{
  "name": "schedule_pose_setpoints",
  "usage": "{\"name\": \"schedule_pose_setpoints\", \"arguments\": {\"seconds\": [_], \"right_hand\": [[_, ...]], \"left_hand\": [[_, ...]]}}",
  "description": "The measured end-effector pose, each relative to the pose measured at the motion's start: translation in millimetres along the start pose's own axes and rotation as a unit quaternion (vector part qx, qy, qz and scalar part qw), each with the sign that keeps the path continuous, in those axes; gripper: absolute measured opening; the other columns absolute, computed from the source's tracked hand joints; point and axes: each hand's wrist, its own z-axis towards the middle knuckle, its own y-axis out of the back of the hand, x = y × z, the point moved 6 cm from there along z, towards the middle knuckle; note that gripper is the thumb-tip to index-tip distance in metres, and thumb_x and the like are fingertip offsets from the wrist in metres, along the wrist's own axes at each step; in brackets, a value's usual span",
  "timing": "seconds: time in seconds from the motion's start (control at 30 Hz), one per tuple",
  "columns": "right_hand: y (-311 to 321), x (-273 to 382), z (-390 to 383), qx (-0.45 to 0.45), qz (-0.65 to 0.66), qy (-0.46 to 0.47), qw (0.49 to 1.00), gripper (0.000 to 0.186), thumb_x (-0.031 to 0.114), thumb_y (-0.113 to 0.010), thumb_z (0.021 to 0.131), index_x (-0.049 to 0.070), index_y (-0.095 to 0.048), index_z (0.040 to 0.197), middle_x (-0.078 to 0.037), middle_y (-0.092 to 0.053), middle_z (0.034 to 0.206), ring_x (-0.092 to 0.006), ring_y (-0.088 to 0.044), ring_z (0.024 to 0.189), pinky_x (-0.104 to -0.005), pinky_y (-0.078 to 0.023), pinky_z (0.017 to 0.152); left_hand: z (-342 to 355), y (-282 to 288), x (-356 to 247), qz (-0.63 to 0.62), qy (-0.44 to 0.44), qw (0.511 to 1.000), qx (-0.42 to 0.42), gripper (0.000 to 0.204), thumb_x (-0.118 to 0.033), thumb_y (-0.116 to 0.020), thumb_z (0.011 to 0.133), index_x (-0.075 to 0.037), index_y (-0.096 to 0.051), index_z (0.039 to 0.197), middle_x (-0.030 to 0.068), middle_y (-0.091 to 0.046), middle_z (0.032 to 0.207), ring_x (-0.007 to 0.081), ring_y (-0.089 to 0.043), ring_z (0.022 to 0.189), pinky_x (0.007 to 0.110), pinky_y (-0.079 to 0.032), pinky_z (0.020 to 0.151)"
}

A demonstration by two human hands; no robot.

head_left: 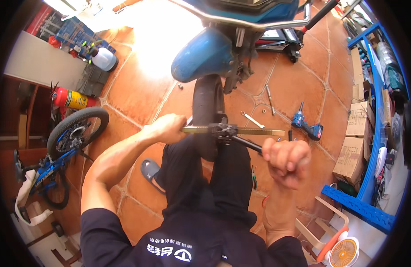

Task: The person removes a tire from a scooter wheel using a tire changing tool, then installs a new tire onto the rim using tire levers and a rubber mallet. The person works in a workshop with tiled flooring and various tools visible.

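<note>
Black handle (247, 144) (outer end hidden)

To your left: a red fire extinguisher (74, 98) near a blue bicycle (51, 168), and a white bottle (104, 59) farther off. To your right: cardboard boxes (348, 156) beside a blue rack (357, 207); nearer you, an orange fan (344, 252).

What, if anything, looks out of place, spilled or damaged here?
Mainly loose tools: a wrench, a thin metal rod and a cordless driver lie scattered on the tiled floor, right of the wheel, seemingly untidy. No spill or clear damage shows.
</note>
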Motion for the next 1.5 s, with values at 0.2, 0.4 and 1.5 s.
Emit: {"name": "schedule_pose_setpoints", "arguments": {"seconds": [0.2, 0.4, 1.5], "right_hand": [[27.0, 16.4, -5.4, -0.019, -0.037, 0.000, 0.999, 0.039, 0.036, -0.058, 0.091, 0.012, -0.045, 0.065, 0.002, -0.044, 0.049, -0.0102, -0.035, 0.041, -0.0312, -0.038, 0.061], [105.6, 62.0, -30.4, -0.127, 0.052, 0.035, 0.990, 0.033, 0.033, -0.050, 0.096, 0.014, -0.040, 0.071, 0.006, -0.035, 0.048, -0.0072, -0.027, 0.040, -0.0258, -0.035, 0.058], [11.1, -216.2, -17.9, -0.047, -0.724, -0.167, 0.667, 0.099, 0.024, -0.079, 0.067, -0.009, -0.021, 0.140, -0.030, -0.031, 0.141, -0.0351, -0.030, 0.135, -0.0403, -0.025, 0.111]], "left_hand": [[8.4, 18.4, -20.8, -0.009, -0.026, 1.000, -0.010, 0.028, -0.028, -0.065, 0.077, -0.001, -0.063, 0.083, 0.0217, -0.062, 0.073, 0.0390, -0.062, 0.073, 0.046, -0.048, 0.067], [-18.4, 35.4, 13.4, 0.057, -0.015, 0.998, 0.015, 0.029, -0.032, -0.065, 0.078, -0.004, -0.061, 0.077, 0.0191, -0.062, 0.069, 0.0393, -0.061, 0.071, 0.047, -0.048, 0.064], [-285.8, -130.4, 126.0, -0.251, 0.388, 0.766, -0.446, 0.015, -0.003, -0.067, 0.078, -0.003, -0.065, 0.093, 0.0023, -0.050, 0.062, 0.0078, -0.044, 0.054, 0.024, -0.037, 0.050]]}}
